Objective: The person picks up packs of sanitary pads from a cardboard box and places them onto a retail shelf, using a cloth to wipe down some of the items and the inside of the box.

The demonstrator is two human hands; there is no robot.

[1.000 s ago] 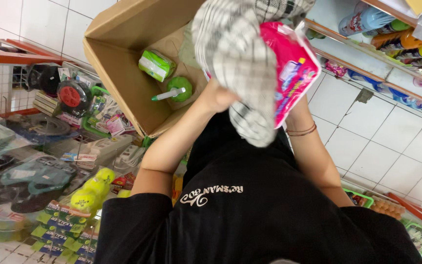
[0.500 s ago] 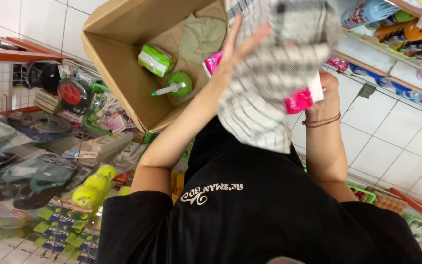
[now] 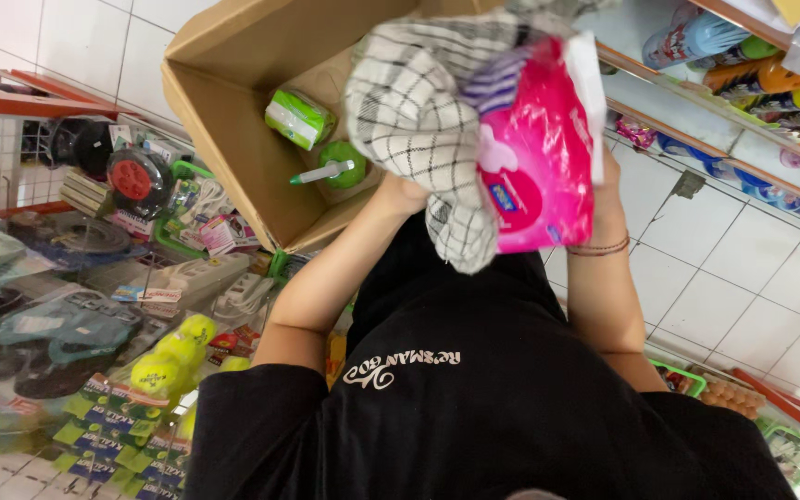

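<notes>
I hold a bundle up over an open cardboard box [image 3: 224, 139]. My left hand [image 3: 406, 193] is under a white cloth with a black check pattern [image 3: 414, 106], which drapes over it and hides the fingers. My right hand [image 3: 607, 196], with a thin bracelet at the wrist, is behind a pink plastic package [image 3: 534, 181], and only its edge shows. Cloth and package press against each other. Inside the box lie a green wrapped pack [image 3: 298, 118] and a green bottle with a white nozzle [image 3: 337, 168].
On the left a shelf carries a cable reel [image 3: 131, 178], power strips [image 3: 201, 276], yellow tennis balls [image 3: 170, 356] and bagged goods. A shelf with cans and bottles [image 3: 743, 65] runs along the upper right. White floor tiles [image 3: 724, 287] lie below. My black shirt fills the bottom.
The bundle has turned: the pink package, mostly covered by the cloth half a second ago, now faces me on the right. My left hand's raised fingers have gone under the cloth.
</notes>
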